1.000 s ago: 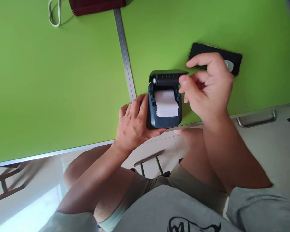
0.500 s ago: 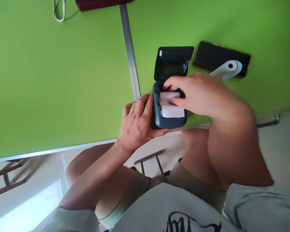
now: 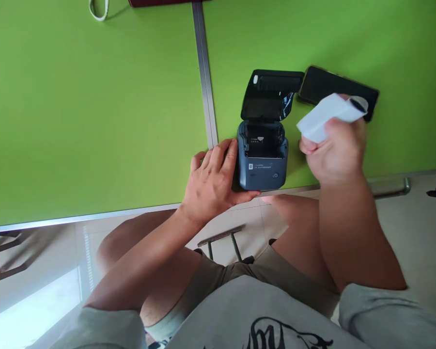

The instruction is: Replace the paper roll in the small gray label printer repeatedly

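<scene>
A dark blue-grey portable printer (image 3: pixel 263 177) stands at the table's front edge, its black lid (image 3: pixel 269 94) swung open and no roll in its paper bay. My left hand (image 3: pixel 214 179) grips the printer's near left corner, fingers along the side and thumb along the front. To the right of the printer, my right hand (image 3: pixel 337 150) is closed around a white paper roll (image 3: pixel 325 114), raised above the table and slightly blurred. A dark hollow core shows at the roll's far end. Whether a second roll lies behind it, I cannot tell.
A black phone (image 3: pixel 323 82) lies on the green table (image 3: pixel 131 111) beyond my right hand, close to the lid. A metal strip (image 3: pixel 203 72) crosses the tabletop. At the far edge are a dark red object (image 3: pixel 160 2) and a white cord loop (image 3: pixel 100 14).
My right hand has left the printer's bay and moved right, now holding a paper roll. The paper that lay in the printer is out of it. My left hand stays on the printer.
</scene>
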Demonstrator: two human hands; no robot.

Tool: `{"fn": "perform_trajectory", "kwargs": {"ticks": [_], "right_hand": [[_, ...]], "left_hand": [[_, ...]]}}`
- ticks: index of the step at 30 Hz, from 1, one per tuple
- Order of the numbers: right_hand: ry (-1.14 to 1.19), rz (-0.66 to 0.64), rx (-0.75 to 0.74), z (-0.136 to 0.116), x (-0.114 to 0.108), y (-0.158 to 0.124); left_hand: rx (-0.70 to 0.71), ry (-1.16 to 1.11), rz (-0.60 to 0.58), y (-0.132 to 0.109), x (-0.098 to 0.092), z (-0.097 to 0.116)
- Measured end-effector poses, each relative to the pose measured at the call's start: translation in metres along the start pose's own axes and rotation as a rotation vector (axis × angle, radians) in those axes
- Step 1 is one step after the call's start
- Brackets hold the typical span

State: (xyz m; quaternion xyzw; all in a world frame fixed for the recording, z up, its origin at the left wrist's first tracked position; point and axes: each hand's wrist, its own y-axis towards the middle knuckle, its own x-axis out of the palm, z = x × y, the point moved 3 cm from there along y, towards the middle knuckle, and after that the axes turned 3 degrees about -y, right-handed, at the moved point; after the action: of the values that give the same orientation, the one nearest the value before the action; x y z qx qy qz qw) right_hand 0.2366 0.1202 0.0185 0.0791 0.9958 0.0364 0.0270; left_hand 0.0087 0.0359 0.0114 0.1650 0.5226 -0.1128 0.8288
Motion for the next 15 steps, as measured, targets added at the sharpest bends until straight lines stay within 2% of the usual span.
{"fn": "perform_trajectory", "kwargs": {"ticks": [4,7,12,15], "right_hand": [[-0.442,0.055,-0.249,0.0104,0.001,-0.0101],[-0.686,0.062,-0.325,0.0104,0.0012,-0.0119],[-0.814,0.104,-0.489,0.0102,-0.0019,-0.0083],[-0.846,0.073,-0.572,0.0135,-0.0038,-0.0046]], "left_hand": [[-0.007,0.0,-0.024,0.0013,-0.0006,0.0005],[-0.003,0.004,-0.016,0.0016,-0.0012,0.0001],[0.0,0.003,-0.002,0.001,-0.0007,-0.0006],[-0.002,0.0,0.006,0.0013,0.0,-0.0011]]}}
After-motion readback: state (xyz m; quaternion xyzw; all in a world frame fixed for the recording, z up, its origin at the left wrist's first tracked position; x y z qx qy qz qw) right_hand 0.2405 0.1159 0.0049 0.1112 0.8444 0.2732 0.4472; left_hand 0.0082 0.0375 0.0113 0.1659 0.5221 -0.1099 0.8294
